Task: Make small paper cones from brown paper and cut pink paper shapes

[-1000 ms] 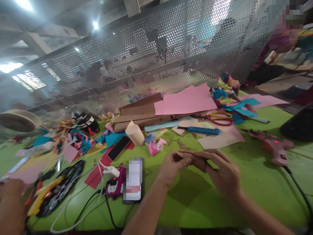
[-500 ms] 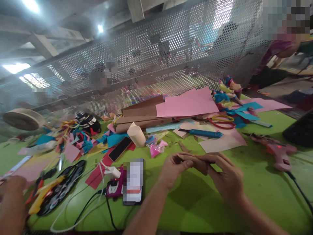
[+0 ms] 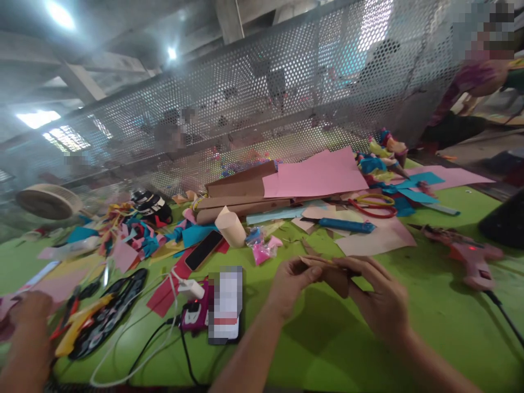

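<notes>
Both of my hands hold a small folded piece of brown paper just above the green table. My left hand pinches its left end between thumb and fingers. My right hand grips the other end, fingers over the top edge and thumb below. A bit of yellow shows at the upper edge by my right fingers, too small to make out. Beyond the hands lie a blue utility knife and a cream paper sheet. A pink hot glue gun with a lit red light lies to the right.
A phone lies beside a purple power strip with loose cables. Pink sheets, brown paper rolls, a paper tube and coloured scraps fill the back. At far left, another person's hand is near a yellow-handled glue gun.
The brown paper has tilted slightly between my hands, showing more of its face. The whole view has shifted a little. The other person's hand at left has moved into fuller view.
</notes>
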Motion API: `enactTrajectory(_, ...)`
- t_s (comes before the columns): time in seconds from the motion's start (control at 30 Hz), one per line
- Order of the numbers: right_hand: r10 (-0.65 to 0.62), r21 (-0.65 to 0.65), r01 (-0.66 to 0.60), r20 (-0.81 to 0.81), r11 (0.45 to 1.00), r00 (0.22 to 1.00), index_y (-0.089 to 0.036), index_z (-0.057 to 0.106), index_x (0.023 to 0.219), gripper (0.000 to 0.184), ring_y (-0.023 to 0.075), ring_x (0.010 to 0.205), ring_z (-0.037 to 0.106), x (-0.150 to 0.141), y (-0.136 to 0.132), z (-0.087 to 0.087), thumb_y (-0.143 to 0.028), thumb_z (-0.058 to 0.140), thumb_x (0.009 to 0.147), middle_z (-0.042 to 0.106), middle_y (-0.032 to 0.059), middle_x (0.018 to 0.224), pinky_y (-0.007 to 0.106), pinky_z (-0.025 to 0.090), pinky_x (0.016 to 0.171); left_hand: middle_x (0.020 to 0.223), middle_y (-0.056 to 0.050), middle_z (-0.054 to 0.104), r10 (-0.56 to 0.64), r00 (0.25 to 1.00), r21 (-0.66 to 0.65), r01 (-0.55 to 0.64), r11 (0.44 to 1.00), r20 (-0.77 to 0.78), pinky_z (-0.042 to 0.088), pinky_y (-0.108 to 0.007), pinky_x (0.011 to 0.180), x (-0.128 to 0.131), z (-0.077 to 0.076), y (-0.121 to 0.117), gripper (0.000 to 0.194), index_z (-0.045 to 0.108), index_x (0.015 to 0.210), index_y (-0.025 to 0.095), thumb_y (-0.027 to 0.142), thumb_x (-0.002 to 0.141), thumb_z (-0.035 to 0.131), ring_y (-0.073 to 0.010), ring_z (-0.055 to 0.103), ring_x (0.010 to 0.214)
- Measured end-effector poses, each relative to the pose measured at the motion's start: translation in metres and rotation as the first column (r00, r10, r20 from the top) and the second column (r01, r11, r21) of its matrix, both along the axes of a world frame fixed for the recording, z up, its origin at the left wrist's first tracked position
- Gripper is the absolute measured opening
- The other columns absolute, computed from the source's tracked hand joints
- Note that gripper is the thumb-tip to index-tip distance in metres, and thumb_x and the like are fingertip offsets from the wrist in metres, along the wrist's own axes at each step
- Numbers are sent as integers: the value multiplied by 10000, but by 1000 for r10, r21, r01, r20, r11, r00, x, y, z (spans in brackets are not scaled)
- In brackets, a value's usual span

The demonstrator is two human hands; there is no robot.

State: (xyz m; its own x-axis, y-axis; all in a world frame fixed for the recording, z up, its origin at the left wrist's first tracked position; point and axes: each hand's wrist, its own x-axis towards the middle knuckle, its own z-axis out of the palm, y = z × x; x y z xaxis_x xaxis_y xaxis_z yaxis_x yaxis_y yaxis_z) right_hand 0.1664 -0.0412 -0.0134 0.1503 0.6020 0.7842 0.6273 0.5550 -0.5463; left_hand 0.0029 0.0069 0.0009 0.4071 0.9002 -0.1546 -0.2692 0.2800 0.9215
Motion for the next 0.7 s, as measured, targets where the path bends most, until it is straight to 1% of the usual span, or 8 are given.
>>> enactTrajectory(0.13,19,-6,-19,-8,1000,1000,-270,762,925,224,175,690,729,-1,0,2,-102,623,874,758,26,803,264,604,607,820,-74,750,9,1000,-9,-9,1000,-21,508,-325,792,0,0,0,479,807,787,162,531,518,951,-183,634,777)
enactTrajectory(0.2,18,14,-18,-14,1000,1000,-272,761,910,226,167,671,722,-1,-1,3,-95,625,874,749,18,781,254,597,594,814,-71,743,9,1000,-13,-10,1000,-27,501,-316,772,0,0,0,480,804,787,161,534,521,949,-173,622,758)
enactTrajectory(0.33,9,14,-9,-14,1000,1000,-281,762,933,205,166,676,721,-1,-1,3,-123,641,884,747,17,784,249,593,587,721,-42,697,12,1000,6,-12,1000,-24,480,-297,707,0,-1,-1,503,796,785,160,574,533,931,-142,570,668)
enactTrajectory(0.43,7,-11,-7,-15,1000,1000,-282,766,961,194,174,693,724,0,-1,1,-147,648,886,753,22,806,256,595,591,744,-43,704,8,1000,-2,-8,1000,-26,484,-301,726,1,-1,0,503,791,776,163,574,524,934,-142,575,679)
enactTrajectory(0.53,13,-21,-13,-18,1000,1000,-272,768,931,192,172,692,718,0,-1,-1,-134,647,876,745,23,798,255,592,596,757,-45,712,5,1000,-21,-5,1000,-26,490,-311,751,1,-1,0,503,791,771,165,571,513,939,-151,588,699)
enactTrajectory(0.7,5,-20,-6,-24,1000,1000,-264,759,896,193,171,672,710,-1,-1,-1,-119,633,879,732,27,772,250,579,575,733,-36,695,-1,999,-25,0,1000,-38,472,-295,716,0,0,0,523,793,788,163,592,521,928,-135,560,664)
